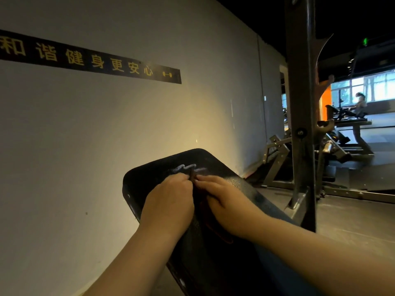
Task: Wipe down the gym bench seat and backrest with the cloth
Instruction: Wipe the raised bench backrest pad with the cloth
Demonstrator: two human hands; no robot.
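The black padded backrest of the gym bench slopes up from the bottom centre toward the wall, with pale scuff marks near its top end. A dark cloth lies on the pad, mostly hidden between and under my hands. My left hand grips the cloth's upper edge with curled fingers. My right hand lies beside it and pinches the same edge, its fingers pointing toward the left hand. Both forearms reach in from the bottom of the frame.
A pale wall with a dark sign strip stands close on the left. A dark steel rack upright rises just right of the bench. Weight machines and bright windows fill the far right, over a dark floor.
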